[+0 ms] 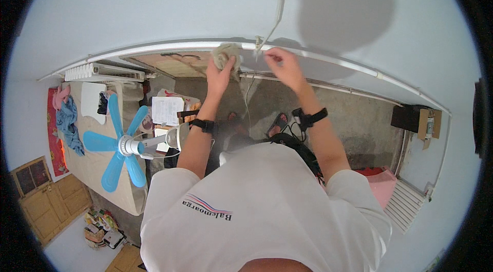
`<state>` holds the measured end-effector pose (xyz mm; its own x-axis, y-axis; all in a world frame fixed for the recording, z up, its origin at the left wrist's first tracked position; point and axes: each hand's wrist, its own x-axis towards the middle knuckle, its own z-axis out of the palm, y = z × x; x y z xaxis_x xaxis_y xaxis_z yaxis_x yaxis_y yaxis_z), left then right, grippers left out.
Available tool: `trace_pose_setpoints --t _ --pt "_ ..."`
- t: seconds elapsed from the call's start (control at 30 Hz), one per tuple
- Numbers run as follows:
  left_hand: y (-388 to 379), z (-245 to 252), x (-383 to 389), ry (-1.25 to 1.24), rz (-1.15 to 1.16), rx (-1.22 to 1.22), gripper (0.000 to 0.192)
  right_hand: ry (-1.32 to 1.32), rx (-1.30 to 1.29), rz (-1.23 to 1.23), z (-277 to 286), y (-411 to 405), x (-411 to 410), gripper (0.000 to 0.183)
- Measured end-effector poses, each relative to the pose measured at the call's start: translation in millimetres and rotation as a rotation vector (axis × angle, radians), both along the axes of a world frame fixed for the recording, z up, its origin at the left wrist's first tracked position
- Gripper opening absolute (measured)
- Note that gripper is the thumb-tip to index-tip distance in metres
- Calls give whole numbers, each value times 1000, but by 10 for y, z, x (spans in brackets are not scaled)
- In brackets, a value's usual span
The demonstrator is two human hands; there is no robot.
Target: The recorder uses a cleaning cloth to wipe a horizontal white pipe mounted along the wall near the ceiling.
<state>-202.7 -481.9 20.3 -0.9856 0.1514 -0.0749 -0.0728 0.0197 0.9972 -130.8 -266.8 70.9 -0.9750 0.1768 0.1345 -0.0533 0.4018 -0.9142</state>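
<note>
My left hand (220, 76) is raised and closed on a crumpled, greyish cloth (226, 56), held just in front of the white horizontal pipe (173, 46). My right hand (283, 66) is up to the right, its fingers curled near the pipe; whether anything thin is between them cannot be told. Between the hands, a small valve-like fitting (258, 42) sits on the pipe. A white cable (282, 4) comes down from above and passes by this fitting, and a thin cord (247, 98) hangs below it towards the floor.
A blue-bladed fan (127, 145) stands at the left, beside a covered bed (127, 106) and papers (168, 110). A white radiator (104, 73) is at the wall. A dark box (405, 118) and a cardboard box (434, 121) are at the right, with a pink container (381, 187) lower down.
</note>
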Motion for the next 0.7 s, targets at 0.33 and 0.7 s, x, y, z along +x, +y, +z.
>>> trace_pose_setpoints --t 0.33,0.7 --pt "488 4 -52 501 -54 -415 31 152 570 -215 -400 867 77 17" --pt "448 -22 -81 499 -41 -498 32 -100 817 -148 -699 752 -235 38"
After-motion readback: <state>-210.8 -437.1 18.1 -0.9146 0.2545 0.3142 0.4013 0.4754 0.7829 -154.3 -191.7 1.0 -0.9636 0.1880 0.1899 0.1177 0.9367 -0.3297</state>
